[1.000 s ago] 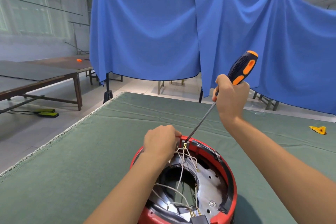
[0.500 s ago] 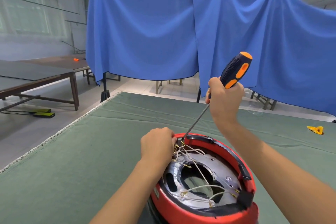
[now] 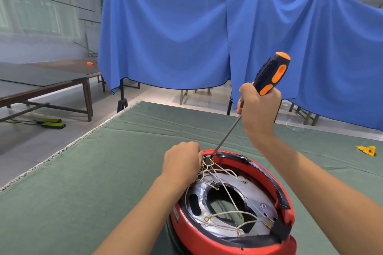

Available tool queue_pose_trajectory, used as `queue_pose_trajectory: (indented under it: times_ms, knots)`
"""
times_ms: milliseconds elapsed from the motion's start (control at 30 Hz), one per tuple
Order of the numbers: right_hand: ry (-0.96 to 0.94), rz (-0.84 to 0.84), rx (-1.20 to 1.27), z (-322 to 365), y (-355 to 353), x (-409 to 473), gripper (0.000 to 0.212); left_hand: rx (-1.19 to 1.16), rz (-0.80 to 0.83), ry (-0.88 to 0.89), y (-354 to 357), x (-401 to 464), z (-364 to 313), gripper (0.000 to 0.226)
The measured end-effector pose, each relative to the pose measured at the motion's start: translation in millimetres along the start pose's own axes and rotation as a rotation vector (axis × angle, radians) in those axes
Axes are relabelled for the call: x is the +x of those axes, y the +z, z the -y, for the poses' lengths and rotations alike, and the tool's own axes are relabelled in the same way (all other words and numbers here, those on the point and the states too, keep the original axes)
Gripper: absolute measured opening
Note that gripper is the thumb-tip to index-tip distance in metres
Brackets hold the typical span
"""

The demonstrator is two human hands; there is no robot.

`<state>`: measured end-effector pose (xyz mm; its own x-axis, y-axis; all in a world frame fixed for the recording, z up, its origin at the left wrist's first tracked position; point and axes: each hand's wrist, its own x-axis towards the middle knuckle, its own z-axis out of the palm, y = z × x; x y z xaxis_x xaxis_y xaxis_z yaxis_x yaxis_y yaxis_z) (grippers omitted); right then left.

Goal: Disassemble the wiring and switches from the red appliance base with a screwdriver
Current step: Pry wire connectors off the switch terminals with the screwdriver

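Mid-task: right hand (image 3: 259, 107), fingers clamped on screwdriver (image 3: 269, 74), is working a terminal at frame center while left hand (image 3: 182, 161) is pinching wires (image 3: 228, 211) on red base (image 3: 217, 240); most wiring's remaining.

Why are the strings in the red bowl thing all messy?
Those are white wires, crisscrossing loosely over the red base's metal plate. Some gold ring ends dangle unattached. That fits something being taken apart; nothing looks broken or spilled.
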<state>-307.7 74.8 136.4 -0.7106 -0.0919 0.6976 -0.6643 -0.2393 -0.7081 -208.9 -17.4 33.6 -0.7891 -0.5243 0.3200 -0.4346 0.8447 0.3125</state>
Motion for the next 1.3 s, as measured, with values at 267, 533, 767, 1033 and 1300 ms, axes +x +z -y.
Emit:
queue_pose_trajectory:
  times_ms: [267,533,767,1033,1300]
  knots:
    - [0.205,0.043,-0.148,-14,23,32,0.020,-0.015,-0.020,0.002,1,-1,0,0.028]
    - [0.299,0.022,-0.279,-30,34,45,0.030,-0.003,-0.029,0.011,1,-1,0,0.029]
    - [0.325,0.038,-0.385,-34,44,49,0.025,-0.015,-0.026,0.019,1,-3,-1,0.029]
    - [0.314,0.082,-0.383,-34,48,48,0.029,-0.032,-0.048,0.035,1,-2,1,0.030]
    - [0.277,0.049,-0.183,-13,16,47,0.019,-0.032,-0.034,0.012,3,-2,1,0.027]
